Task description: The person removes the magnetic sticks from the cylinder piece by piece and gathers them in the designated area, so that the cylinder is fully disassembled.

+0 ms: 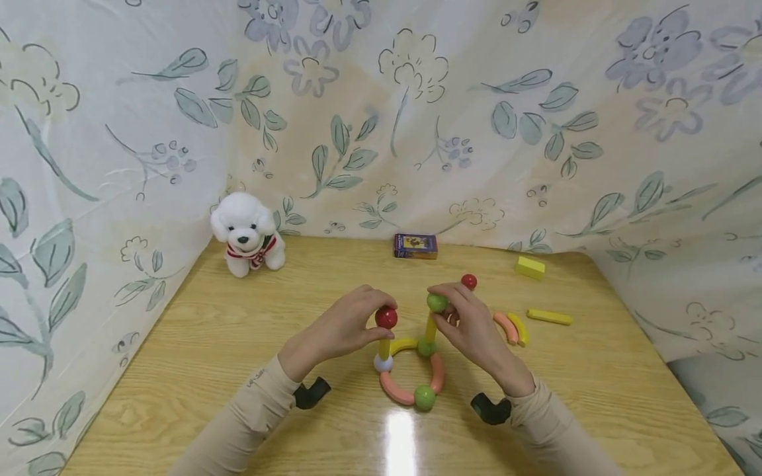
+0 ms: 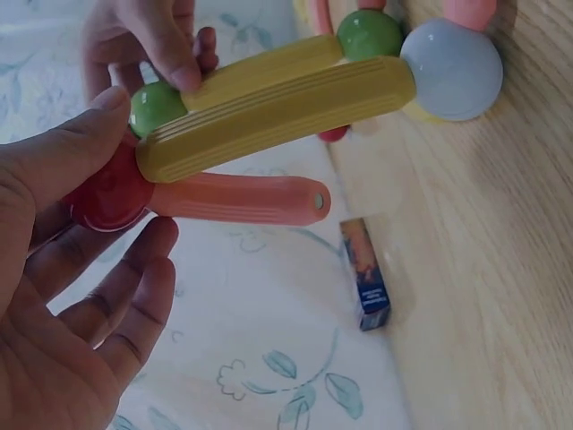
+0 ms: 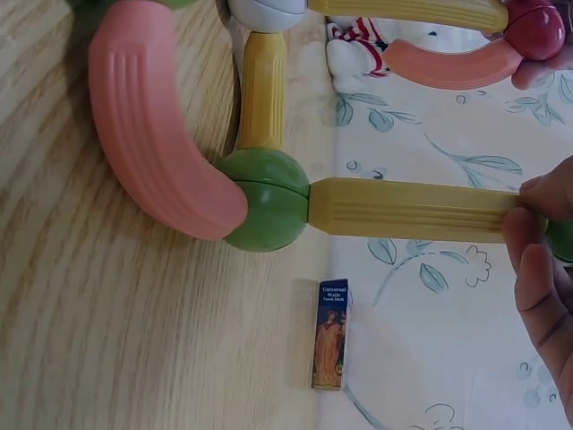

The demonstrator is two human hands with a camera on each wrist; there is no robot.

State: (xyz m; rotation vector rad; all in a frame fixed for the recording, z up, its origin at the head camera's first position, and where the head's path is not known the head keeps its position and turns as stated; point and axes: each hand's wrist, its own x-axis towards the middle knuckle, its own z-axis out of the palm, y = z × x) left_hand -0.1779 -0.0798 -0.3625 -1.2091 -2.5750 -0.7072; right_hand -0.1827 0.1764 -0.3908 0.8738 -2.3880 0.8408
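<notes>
Red ball (image 1: 386,317), pinched by my left hand (image 1: 342,325), caps a yellow rod (image 1: 384,350) on the white ball (image 1: 383,363), at the ring's (image 1: 395,390) nine-to-ten o'clock; my right hand (image 1: 476,325) pinches the second rod (image 1: 430,330), at one o'clock, near its green top ball (image 1: 437,302). Beyond the ring: boxed deck (image 1: 415,246), twelve o'clock; plush dog (image 1: 244,225), ten; yellow block (image 1: 530,267), two.
</notes>
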